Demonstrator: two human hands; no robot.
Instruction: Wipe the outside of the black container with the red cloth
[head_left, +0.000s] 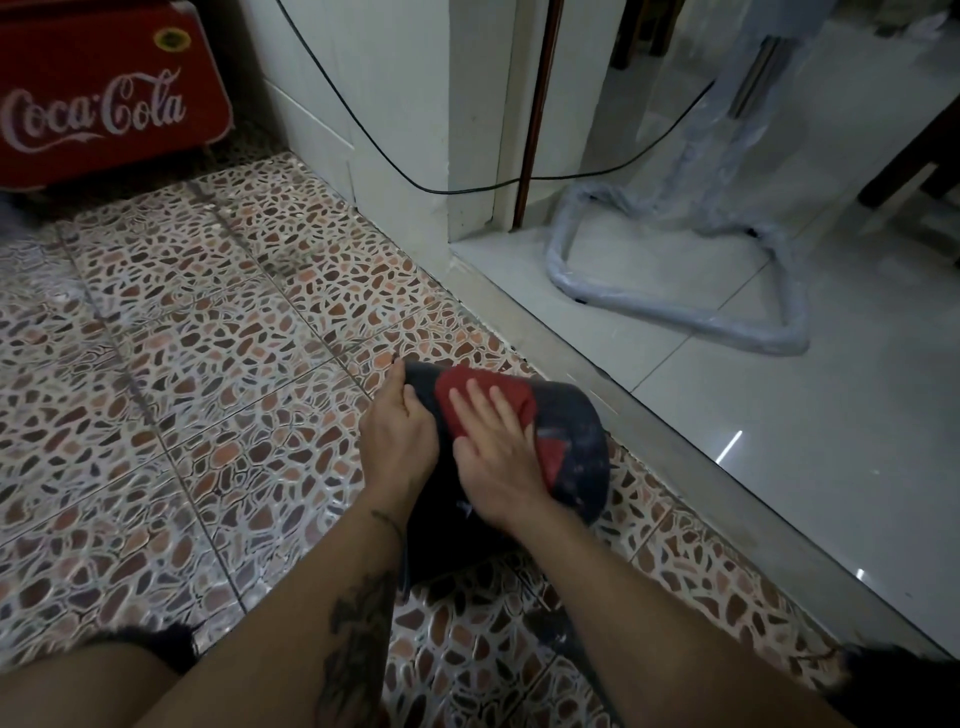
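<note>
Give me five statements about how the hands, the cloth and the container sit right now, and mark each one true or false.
1. The right hand lies flat on the red cloth. True.
2. The red cloth lies on the floor beside the black container. False: it is pressed against the container's outer side.
3. The left hand grips the container's far-left edge. True.
4. The container stands upright on a table. False: it is tipped on its side, low over the patterned tile floor.
5. The red Coca-Cola box touches the container. False: it stands apart, at the far left by the wall.
</note>
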